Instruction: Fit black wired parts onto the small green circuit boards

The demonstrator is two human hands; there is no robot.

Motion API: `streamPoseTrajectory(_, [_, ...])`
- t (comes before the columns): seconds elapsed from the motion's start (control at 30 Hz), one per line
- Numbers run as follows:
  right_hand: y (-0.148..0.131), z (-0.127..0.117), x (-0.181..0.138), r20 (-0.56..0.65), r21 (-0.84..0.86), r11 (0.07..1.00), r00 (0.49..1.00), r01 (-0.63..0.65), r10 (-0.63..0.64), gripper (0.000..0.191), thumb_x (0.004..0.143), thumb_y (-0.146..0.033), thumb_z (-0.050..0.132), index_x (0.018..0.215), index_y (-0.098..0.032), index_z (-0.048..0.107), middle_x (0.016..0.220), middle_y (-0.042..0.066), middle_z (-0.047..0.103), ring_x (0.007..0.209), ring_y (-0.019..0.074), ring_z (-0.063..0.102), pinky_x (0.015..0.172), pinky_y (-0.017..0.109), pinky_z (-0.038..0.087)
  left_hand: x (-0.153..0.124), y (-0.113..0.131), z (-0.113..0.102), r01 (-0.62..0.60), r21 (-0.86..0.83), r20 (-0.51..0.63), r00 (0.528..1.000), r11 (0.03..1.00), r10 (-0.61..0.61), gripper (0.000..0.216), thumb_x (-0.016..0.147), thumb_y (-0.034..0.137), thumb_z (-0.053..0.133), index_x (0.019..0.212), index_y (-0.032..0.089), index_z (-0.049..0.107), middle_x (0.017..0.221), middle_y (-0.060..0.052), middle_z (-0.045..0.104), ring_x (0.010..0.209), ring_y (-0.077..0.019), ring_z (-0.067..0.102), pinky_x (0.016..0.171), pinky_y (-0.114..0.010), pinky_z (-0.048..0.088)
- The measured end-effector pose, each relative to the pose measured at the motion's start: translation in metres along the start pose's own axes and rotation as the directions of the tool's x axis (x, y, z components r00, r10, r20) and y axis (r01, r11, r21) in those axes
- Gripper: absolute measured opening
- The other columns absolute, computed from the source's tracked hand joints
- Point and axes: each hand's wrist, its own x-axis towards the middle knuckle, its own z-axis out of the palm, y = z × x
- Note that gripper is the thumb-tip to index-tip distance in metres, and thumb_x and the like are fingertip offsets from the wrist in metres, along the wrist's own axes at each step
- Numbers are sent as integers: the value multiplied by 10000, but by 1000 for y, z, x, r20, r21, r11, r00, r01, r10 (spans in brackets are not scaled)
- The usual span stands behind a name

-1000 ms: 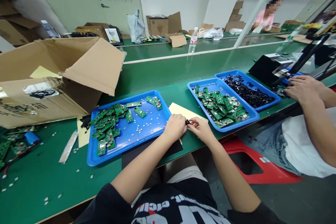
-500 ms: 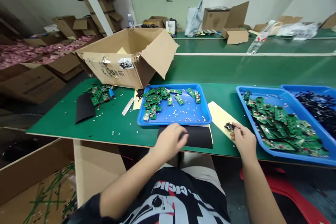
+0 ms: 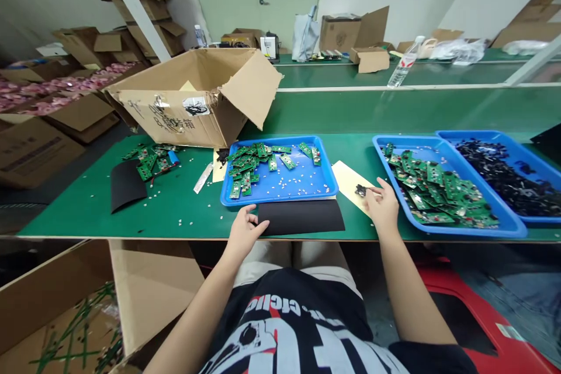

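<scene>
My left hand (image 3: 243,232) rests at the table's front edge, its fingers touching the left end of a black sheet (image 3: 302,217). My right hand (image 3: 382,205) lies on a yellow card (image 3: 348,182) with a small black part (image 3: 361,190) pinched at its fingertips. Between the hands stands a blue tray (image 3: 280,187) with green circuit boards (image 3: 249,160) and small white bits. To the right, a second blue tray (image 3: 442,216) is heaped with green boards, and a third (image 3: 512,149) holds black parts.
An open cardboard box (image 3: 193,96) lies behind the left tray. Loose boards (image 3: 151,159) and another black sheet (image 3: 126,184) lie at the left. A low carton (image 3: 56,304) sits below the table edge, a red stool (image 3: 473,321) at my right. Boxes and a bottle (image 3: 403,70) stand on the far bench.
The view swung left. My hands, joined around a small part, came apart: the left dropped to the black sheet, the right stayed on the yellow card with the part.
</scene>
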Motion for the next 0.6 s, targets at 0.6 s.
streamPoseTrajectory(0.6, [-109, 43, -80, 230, 261, 808, 779, 529, -584, 203, 879, -215, 483, 892, -211, 686, 884, 61, 667, 688, 147, 619, 612, 262, 537, -7, 17, -5, 116, -290, 148, 986, 950, -76, 358, 652, 408, 668, 872, 159, 538, 454, 118, 370, 394, -39, 301, 425, -173, 231])
